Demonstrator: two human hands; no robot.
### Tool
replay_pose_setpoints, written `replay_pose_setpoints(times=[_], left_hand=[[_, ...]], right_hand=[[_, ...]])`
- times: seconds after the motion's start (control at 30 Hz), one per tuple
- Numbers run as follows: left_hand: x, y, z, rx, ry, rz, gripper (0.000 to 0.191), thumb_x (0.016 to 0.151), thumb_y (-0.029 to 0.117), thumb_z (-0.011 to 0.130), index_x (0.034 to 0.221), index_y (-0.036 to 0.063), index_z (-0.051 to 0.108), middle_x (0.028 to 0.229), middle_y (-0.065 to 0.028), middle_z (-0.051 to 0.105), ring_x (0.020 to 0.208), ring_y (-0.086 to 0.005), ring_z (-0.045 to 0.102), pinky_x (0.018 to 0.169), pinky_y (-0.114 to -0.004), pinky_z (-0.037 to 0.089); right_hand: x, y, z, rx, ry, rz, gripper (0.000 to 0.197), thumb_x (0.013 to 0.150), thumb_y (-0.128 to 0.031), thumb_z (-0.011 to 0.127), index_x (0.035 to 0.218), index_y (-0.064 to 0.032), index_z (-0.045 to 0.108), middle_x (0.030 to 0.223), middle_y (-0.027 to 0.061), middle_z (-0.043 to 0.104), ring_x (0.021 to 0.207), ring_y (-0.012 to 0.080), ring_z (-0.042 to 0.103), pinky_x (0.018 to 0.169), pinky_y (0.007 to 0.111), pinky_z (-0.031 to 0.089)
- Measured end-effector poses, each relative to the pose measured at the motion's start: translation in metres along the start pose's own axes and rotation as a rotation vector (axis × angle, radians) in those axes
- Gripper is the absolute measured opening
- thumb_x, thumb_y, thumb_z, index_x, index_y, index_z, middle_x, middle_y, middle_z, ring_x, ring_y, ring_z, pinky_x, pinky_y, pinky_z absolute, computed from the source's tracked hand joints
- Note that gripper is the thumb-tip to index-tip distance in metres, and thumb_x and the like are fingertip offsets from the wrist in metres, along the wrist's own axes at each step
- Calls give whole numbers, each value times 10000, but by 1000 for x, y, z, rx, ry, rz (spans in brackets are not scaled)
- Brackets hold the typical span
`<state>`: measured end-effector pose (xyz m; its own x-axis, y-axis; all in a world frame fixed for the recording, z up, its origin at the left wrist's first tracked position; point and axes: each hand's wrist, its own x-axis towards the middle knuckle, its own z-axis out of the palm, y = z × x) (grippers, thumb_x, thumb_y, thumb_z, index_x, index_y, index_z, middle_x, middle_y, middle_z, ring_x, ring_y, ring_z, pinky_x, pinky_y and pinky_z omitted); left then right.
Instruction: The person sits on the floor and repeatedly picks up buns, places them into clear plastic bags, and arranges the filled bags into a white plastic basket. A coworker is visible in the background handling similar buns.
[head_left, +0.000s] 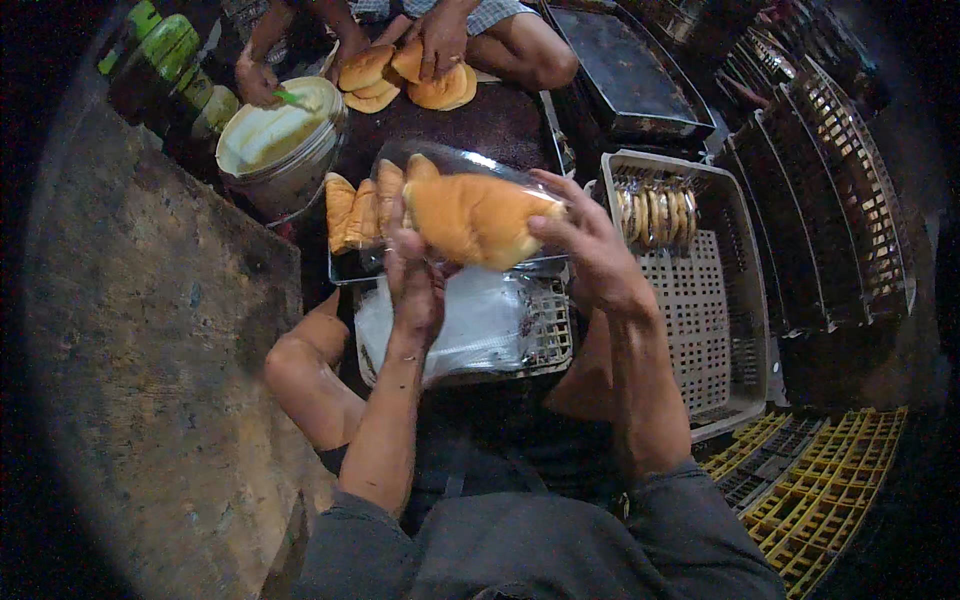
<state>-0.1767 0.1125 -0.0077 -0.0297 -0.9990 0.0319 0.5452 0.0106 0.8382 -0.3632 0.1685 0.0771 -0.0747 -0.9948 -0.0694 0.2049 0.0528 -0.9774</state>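
Observation:
Between my two hands is a golden-brown bread bun (472, 217), slightly blurred, above the near edge of a dark baking tray (480, 120). My left hand (416, 277) grips its left end from below, and a clear plastic bag seems to be there too. My right hand (581, 232) holds the right end between thumb and fingers. Behind my left hand, several more buns (351, 214) stand in a row at the tray's left. Below the bun, a stack of clear plastic bags (476, 322) lies on an upturned or shallow plastic crate (551, 322).
A co-worker's hands touch split buns (442, 86) and a green-handled spreader in a cream-filled bucket (281, 135). At right, a grey crate (742, 300) holds wrapped buns (656, 214). Further right are dark racks and yellow crates (825, 480); a black tray (626, 67) lies beyond; a wooden board (172, 322) is left.

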Motion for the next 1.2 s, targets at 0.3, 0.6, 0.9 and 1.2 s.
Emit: replay_pose_setpoints(times=[0.3,0.6,0.9,1.2], left_hand=[[-8,-28,-2,-281,155,-285,716,861,609,496,1311,57,416,1223,-112,537,1084,-214,552,917,-353,478],[19,-31,83,760,-830,-503,660,882,580,488,1148,-23,533,946,-128,658,865,-204,629,795,-368,477],[-15,-57,-21,1957,-1009,-518,507,800,482,655,624,7,657,532,-147,593,559,-264,636,542,-382,474],[-23,-24,1,1414,-797,-587,439,781,403,707,608,9,619,526,-120,578,481,-245,588,492,-369,426]], right_hand=[[-18,5,36,-1072,426,-843,549,723,-198,690,1235,-117,510,1322,157,444,1293,391,340,1083,566,199],[32,29,-190,-676,324,-257,644,759,-211,700,1282,12,400,1145,190,561,1046,234,567,879,332,463],[23,92,-391,-1159,1025,393,721,816,-389,635,1340,-6,322,1232,272,531,1139,378,534,946,435,420],[63,53,-237,-983,56,-285,441,859,-260,619,1206,-1,534,1188,133,580,1107,207,549,942,315,426]])
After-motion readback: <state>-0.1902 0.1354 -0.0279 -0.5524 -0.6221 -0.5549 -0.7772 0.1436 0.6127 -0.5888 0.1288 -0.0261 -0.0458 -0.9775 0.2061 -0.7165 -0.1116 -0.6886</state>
